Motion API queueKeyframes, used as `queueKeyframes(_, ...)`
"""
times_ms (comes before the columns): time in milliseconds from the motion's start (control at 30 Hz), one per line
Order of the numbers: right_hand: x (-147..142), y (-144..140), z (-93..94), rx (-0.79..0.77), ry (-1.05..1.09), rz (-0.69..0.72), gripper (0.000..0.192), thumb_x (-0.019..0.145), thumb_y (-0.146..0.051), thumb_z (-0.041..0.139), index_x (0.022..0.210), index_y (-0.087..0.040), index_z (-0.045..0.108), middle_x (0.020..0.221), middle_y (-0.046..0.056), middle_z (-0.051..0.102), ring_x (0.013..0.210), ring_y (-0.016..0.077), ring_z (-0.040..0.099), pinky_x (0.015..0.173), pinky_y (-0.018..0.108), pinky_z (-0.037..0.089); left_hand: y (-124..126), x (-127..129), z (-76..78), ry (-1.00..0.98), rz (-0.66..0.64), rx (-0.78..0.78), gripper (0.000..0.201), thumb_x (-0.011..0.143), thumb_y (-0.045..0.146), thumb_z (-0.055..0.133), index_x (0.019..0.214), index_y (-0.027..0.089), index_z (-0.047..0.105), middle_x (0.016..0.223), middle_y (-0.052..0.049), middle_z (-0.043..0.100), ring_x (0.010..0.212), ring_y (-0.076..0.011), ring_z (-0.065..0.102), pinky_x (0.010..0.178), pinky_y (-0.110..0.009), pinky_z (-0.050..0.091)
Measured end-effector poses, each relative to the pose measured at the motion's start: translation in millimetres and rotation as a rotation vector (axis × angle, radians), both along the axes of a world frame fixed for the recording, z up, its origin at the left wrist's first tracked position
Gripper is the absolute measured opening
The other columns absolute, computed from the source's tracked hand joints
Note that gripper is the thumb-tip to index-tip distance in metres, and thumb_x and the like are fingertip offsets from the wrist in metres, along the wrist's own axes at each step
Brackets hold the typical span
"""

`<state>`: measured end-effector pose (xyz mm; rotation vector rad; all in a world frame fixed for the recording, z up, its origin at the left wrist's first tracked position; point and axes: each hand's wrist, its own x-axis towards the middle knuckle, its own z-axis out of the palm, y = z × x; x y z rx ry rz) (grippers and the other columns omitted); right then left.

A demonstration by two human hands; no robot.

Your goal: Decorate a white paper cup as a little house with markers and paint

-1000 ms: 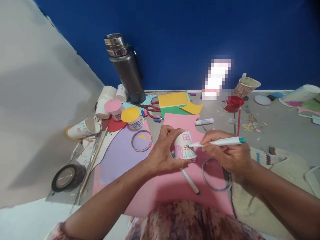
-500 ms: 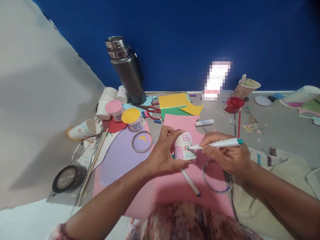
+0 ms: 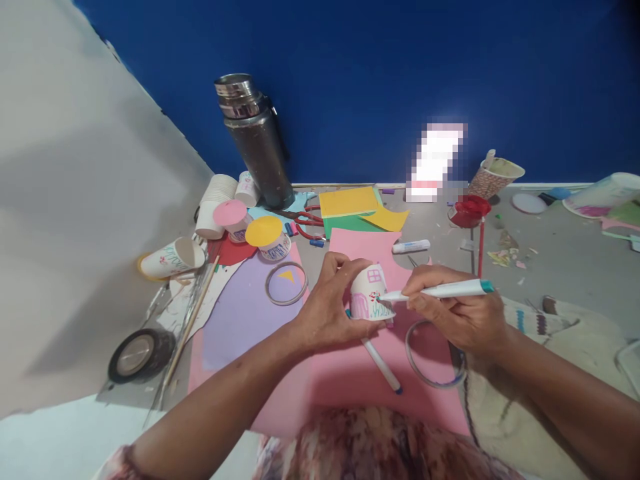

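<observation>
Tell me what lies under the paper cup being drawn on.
Under the paper cup, in the left hand, lie a pink sheet and a marker, its upper end hidden.

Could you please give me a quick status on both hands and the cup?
Left hand grips upturned paper cup. Right hand holds marker, tip on cup. Spare pen lies beneath.

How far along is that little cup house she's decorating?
Already on the paper cup: a pink door, a pink window and some green grass strokes. In hand: the left hand steadies the upturned cup while the right hand presses a teal marker to its side. Bare white patches remain.
</observation>
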<state>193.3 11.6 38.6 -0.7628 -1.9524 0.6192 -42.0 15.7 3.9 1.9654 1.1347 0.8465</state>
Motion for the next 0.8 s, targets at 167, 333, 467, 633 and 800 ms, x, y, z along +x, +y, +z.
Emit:
queueKeyframes(167,-0.9,1.0,0.1,-0.031,-0.031,0.021,0.013,0.096,-0.013,0.066,0.09,-0.022,0.073,0.078,0.001,0.077,0.064,0.0135,0.071,0.061,0.022,0.056,-0.1,-0.4,-1.0,-0.001,-0.006,0.007,0.088,0.063,0.053,0.096,0.139,0.027,0.06,0.121,-0.009,0.047,0.119,-0.0307,0.05,0.1,-0.046,0.055)
queueKeyframes(333,-0.5,0.5,0.7,-0.031,-0.009,0.011,0.012,0.096,-0.013,0.065,0.092,-0.022,0.072,0.078,0.002,0.077,0.061,0.0148,0.07,0.058,0.024,0.056,-0.8,-0.2,-0.5,0.006,0.011,0.006,0.088,0.064,0.055,0.095,0.139,0.027,0.059,0.121,-0.009,0.046,0.118,-0.0302,0.051,0.095,-0.044,0.057)
queueKeyframes(467,-0.8,0.6,0.8,-0.028,-0.018,0.036,0.012,0.097,-0.015,0.064,0.091,-0.022,0.072,0.077,0.003,0.077,0.061,0.0148,0.069,0.058,0.024,0.055,-1.6,0.0,0.5,0.013,0.008,0.008,0.086,0.065,0.052,0.095,0.139,0.028,0.059,0.123,-0.009,0.047,0.12,-0.0304,0.051,0.099,-0.045,0.056)
queueKeyframes(633,-0.9,0.3,0.8,-0.038,-0.023,0.025,0.013,0.097,-0.015,0.065,0.091,-0.022,0.073,0.078,0.003,0.077,0.062,0.0147,0.069,0.059,0.025,0.056,-1.1,0.5,1.2,0.023,0.014,-0.008,0.087,0.064,0.052,0.096,0.139,0.027,0.059,0.124,-0.009,0.046,0.12,-0.031,0.051,0.1,-0.046,0.056)
queueKeyframes(800,-1.8,-0.2,-0.8,-0.063,-0.023,0.061,0.011,0.098,-0.017,0.064,0.092,-0.022,0.072,0.078,0.003,0.077,0.063,0.0146,0.07,0.059,0.025,0.055,-0.1,1.3,-0.1,0.015,0.002,0.011,0.086,0.065,0.052,0.095,0.139,0.024,0.059,0.123,-0.01,0.046,0.12,-0.0309,0.05,0.1,-0.046,0.055)
